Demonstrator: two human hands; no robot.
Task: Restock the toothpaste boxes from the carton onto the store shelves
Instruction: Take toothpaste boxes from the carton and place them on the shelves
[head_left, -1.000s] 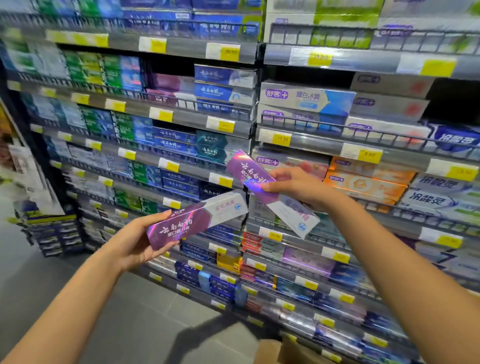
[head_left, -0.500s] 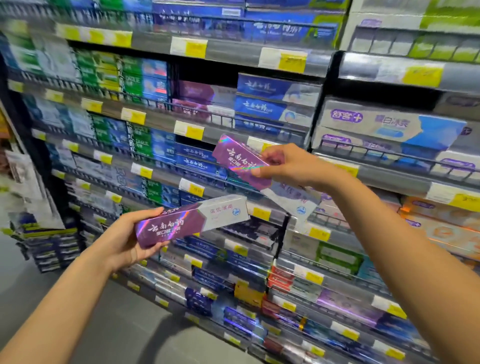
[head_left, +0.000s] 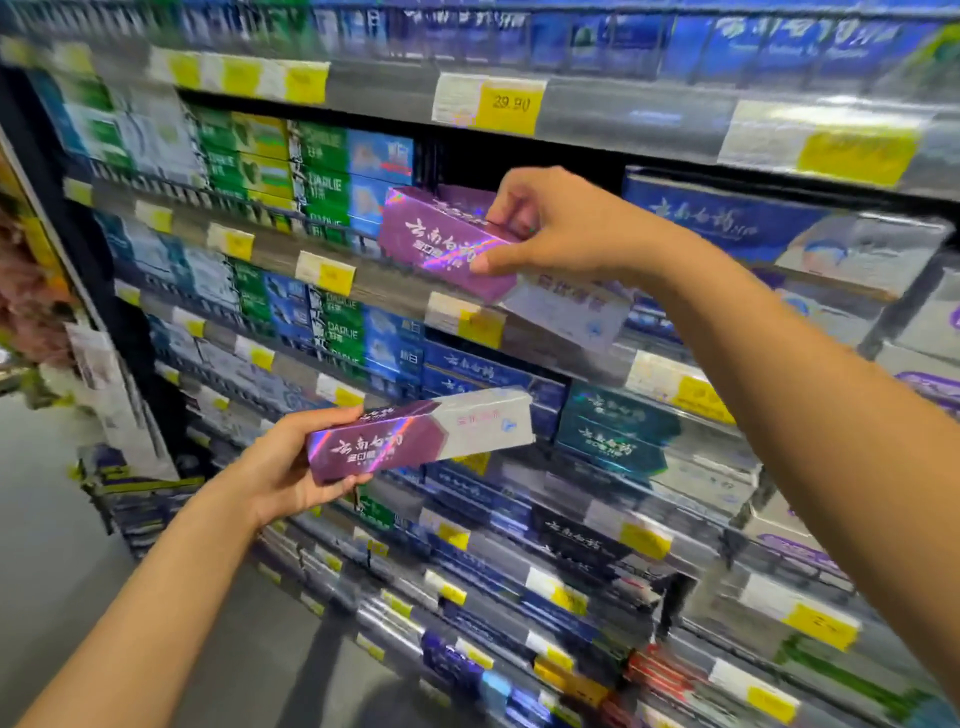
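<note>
The right hand (head_left: 550, 228) gripped the upper purple box (head_left: 441, 244) near its middle, thumb on the front face and the other fingers curled over the top edge. The box was tilted, with its purple end raised toward the far left and its white end dropping to the right across the front rail (head_left: 395, 291) of the second shelf from the top. That angle looked chosen to clear the rail and nose the box into the dark gap between the green boxes (head_left: 322, 187) on the left and the large dark blue box (head_left: 727, 218) on the right. Something purple showed just behind the box. Blur made it impossible to tell whether this was matching stock or the box's own top face.

The left hand (head_left: 280, 467) held the lower purple box (head_left: 415, 436) by its purple end, thumb along the top edge and fingers wrapped beneath, so the white end stuck out free to the right. It hung nearer and lower, in front of the shelves of blue boxes (head_left: 467, 369) and well apart from the upper box. It was probably in reserve, to be passed up once the right hand was free.

The carton was not in view. The step in hand appeared to be seating the upper box, and the rail was the likeliest thing to snag it.
</note>
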